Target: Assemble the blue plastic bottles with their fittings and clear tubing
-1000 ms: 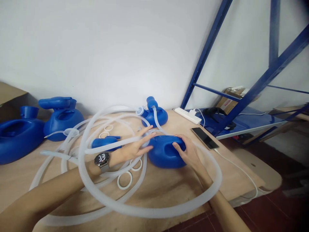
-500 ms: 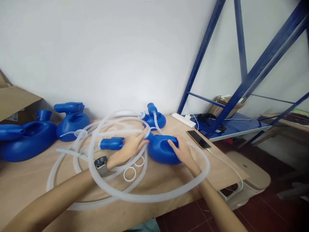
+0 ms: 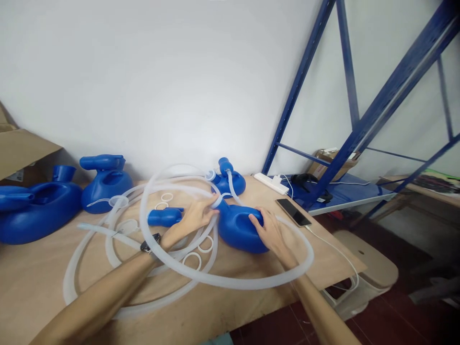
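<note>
My right hand [image 3: 271, 231] is closed round the handle of a blue plastic urinal bottle [image 3: 233, 235], which rests tilted on the table. At the bottle's neck, my left hand [image 3: 196, 214] grips a white cap [image 3: 216, 202] between thumb and fingers. A long translucent hose [image 3: 230, 281] seems to run from that cap and loops over both forearms. Beside my left hand lies a small blue spout piece [image 3: 164, 217]. White rings [image 3: 192, 261] lie on the table under the hose loops. My fingers hide part of the cap.
More blue bottles stand at left [image 3: 108, 187] and at the back [image 3: 230, 184]. A cardboard box [image 3: 28, 148] is at far left. On the right are a phone [image 3: 293, 212] with its cable, a power strip [image 3: 270, 183], a blue metal rack [image 3: 298, 96] and a stool [image 3: 370, 256].
Both hands keep their hold on the cap and bottle. The bottle sits slightly lower in view, and the front hose loop has shifted a little. The view has turned slightly.
</note>
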